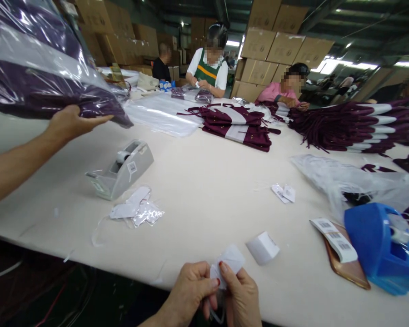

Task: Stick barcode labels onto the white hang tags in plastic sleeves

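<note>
Close to the table's front edge, my left hand (pixel 190 290) and my right hand (pixel 242 297) pinch a small white tag (pixel 232 259) between thumbs and fingers. A thin pale string loops below the fingers, partly hidden. Just right of the tag, a folded white label strip (pixel 263 248) lies on the table. Farther off to the left is a pile of white hang tags (pixel 132 206), some in clear plastic. Two small tags with barcodes (pixel 282 193) rest to the right, beyond the folded strip.
A grey tape dispenser (pixel 122 170) stands left; a blue one (pixel 378 245) sits right, beside a phone (pixel 347 268) under barcode labels. Another person's hand (pixel 70 122) supports bagged purple garments (pixel 37 68). Folded purple garments (pixel 238 131) and co-workers are across the white table (pixel 204 195).
</note>
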`<state>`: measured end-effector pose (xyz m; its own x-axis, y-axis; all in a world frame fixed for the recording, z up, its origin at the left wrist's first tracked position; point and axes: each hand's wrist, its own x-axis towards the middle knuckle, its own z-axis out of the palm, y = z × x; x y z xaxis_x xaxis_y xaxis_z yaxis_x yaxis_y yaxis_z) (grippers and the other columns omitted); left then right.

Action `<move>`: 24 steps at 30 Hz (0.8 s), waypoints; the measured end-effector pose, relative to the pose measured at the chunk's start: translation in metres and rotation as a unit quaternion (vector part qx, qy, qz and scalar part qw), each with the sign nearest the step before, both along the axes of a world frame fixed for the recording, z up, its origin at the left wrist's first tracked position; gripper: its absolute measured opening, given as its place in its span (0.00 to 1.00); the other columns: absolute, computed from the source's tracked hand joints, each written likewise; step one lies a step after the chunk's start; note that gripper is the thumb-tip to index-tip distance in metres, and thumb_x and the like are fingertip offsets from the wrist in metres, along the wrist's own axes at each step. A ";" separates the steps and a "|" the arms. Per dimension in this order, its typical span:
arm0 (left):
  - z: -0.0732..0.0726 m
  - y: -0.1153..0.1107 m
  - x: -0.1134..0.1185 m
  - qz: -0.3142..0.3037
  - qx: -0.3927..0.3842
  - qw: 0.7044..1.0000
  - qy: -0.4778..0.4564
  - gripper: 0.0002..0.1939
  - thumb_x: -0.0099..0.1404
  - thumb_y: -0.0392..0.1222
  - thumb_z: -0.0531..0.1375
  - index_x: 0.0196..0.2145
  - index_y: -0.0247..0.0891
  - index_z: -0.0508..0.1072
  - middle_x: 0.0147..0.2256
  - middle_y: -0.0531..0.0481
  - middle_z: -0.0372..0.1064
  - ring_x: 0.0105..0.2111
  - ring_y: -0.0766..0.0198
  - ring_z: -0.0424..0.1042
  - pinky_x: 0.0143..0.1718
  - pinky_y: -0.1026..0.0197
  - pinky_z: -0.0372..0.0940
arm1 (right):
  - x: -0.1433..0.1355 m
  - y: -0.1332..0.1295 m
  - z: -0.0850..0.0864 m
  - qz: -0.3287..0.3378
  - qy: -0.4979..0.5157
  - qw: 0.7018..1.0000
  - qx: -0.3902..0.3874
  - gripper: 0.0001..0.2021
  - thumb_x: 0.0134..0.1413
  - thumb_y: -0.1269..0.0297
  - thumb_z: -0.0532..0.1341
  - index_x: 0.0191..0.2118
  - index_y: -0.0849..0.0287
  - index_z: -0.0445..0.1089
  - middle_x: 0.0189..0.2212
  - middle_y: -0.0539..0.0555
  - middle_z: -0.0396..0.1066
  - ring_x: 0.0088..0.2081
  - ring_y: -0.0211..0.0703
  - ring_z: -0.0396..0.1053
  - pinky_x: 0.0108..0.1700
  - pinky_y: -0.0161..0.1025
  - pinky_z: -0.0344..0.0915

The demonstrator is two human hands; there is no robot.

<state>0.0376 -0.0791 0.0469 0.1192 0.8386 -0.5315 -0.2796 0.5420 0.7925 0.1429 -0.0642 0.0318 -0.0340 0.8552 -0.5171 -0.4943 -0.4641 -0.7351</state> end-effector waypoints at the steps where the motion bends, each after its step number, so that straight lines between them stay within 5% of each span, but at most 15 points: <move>1: 0.001 0.001 0.000 -0.004 0.005 1.000 0.007 0.16 0.48 0.51 0.59 0.18 0.35 0.62 0.13 0.53 0.65 0.09 0.75 0.55 0.12 0.71 0.48 | 0.000 0.001 -0.002 0.002 -0.005 1.000 0.005 0.16 0.31 0.56 0.72 0.21 0.64 0.71 0.17 0.50 0.68 0.20 0.35 0.61 0.23 0.33 0.59; 5: 0.006 0.007 0.001 -0.019 0.031 0.999 0.039 0.20 0.47 0.55 0.62 0.27 0.34 0.65 0.15 0.56 0.64 0.11 0.75 0.55 0.13 0.71 0.48 | 0.005 0.004 -0.009 0.000 -0.069 0.997 0.037 0.17 0.32 0.53 0.71 0.22 0.63 0.72 0.18 0.51 0.70 0.21 0.37 0.62 0.24 0.34 0.60; 8: 0.008 0.008 0.005 0.027 0.016 0.999 0.024 0.24 0.49 0.58 0.61 0.33 0.33 0.68 0.14 0.59 0.59 0.11 0.76 0.50 0.13 0.70 0.42 | 0.007 0.001 -0.011 0.007 -0.169 0.982 0.088 0.18 0.36 0.50 0.68 0.26 0.63 0.74 0.21 0.53 0.72 0.24 0.41 0.65 0.26 0.36 0.62; 15: 0.006 0.009 0.002 0.068 0.000 0.996 0.053 0.20 0.49 0.57 0.60 0.21 0.34 0.67 0.12 0.59 0.55 0.12 0.76 0.47 0.15 0.68 0.40 | 0.017 -0.004 0.012 0.098 -0.290 0.924 0.228 0.13 0.46 0.53 0.62 0.30 0.59 0.73 0.24 0.52 0.71 0.27 0.42 0.65 0.32 0.35 0.62; 24: 0.010 0.017 -0.017 -0.028 0.040 0.984 0.170 0.17 0.50 0.54 0.56 0.17 0.36 0.64 0.11 0.58 0.55 0.15 0.72 0.50 0.20 0.66 0.44 | 0.046 0.030 0.006 0.135 -0.257 0.941 0.176 0.16 0.46 0.51 0.62 0.23 0.61 0.70 0.17 0.47 0.60 0.23 0.36 0.56 0.25 0.33 0.54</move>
